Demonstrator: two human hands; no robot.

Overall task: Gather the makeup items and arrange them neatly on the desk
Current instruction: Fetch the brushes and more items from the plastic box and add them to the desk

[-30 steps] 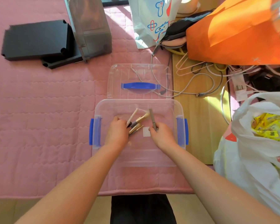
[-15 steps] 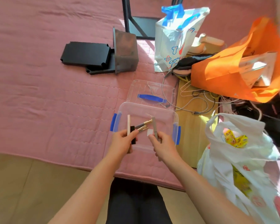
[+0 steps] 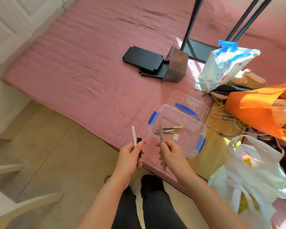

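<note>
As left hand (image 3: 129,154), right hand (image 3: 171,153) grip pencils (image 3: 161,134), bin (image 3: 188,142) near mat (image 3: 89,80) edge

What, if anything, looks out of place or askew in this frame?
Nothing is spilled or damaged. The clear bin sits close to the edge of the bed with its lid off behind it, and a grey cable from the tangle beside it seems to trail across that lid.

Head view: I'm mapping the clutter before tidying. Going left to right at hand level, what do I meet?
Left hand gripping a white stick and a black item → right hand gripping a grey pencil → blue latch at the clear box's right end → white plastic bag.
</note>
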